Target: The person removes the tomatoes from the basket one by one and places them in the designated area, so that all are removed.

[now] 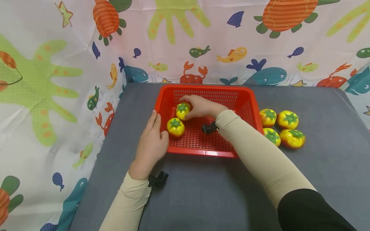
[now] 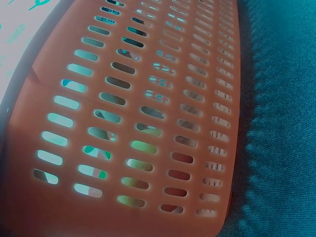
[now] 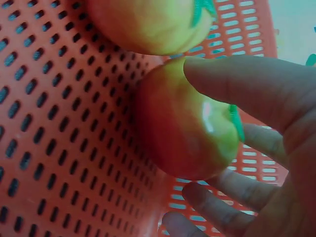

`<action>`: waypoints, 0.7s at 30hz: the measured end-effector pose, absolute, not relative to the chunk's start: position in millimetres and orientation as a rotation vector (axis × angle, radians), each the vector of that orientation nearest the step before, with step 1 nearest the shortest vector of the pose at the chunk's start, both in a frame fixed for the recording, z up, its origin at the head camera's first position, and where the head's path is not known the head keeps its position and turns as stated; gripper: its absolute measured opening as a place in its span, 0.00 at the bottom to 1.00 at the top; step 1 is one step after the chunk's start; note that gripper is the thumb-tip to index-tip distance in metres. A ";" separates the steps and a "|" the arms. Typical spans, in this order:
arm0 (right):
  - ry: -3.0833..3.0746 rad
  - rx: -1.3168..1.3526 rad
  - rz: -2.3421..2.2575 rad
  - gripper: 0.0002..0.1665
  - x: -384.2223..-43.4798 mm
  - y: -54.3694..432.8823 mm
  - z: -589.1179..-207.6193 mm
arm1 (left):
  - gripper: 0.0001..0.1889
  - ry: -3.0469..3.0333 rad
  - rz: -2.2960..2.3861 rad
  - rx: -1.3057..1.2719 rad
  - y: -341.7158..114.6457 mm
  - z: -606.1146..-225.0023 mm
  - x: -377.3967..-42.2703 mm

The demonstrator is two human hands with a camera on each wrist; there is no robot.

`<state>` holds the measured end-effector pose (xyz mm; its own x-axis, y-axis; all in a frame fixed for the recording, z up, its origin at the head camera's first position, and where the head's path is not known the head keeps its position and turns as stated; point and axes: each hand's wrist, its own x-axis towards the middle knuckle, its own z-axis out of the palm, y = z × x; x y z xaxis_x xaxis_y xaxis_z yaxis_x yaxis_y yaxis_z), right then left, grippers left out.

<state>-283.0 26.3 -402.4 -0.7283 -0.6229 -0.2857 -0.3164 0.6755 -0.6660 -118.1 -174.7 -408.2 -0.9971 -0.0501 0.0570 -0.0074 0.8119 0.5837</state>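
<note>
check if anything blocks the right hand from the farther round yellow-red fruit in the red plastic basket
Nothing visible does: the right hand touches the farther fruit; the nearer fruit lies to one side.

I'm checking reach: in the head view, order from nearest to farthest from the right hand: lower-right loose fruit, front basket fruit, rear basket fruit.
1. Rear basket fruit: held by the right hand.
2. Front basket fruit: at the left end.
3. Lower-right loose fruit: outside the basket, to the right.
</note>
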 end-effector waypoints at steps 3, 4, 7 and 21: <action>2.391 -0.711 -0.808 0.44 -282.7 25.7 -406.3 | 0.37 -2.926 -0.936 0.042 -174.6 -407.8 -118.3; 2.391 -0.708 -0.805 0.44 -282.9 25.5 -407.5 | 0.37 -2.927 -0.936 0.043 -174.5 -407.6 -118.2; 2.393 -0.717 -0.810 0.43 -283.2 24.6 -408.8 | 0.37 -2.928 -0.941 0.055 -174.7 -406.9 -117.6; 2.422 -0.719 -0.892 0.42 -285.5 35.0 -405.3 | 0.36 -2.931 -0.968 0.064 -175.7 -407.9 -118.7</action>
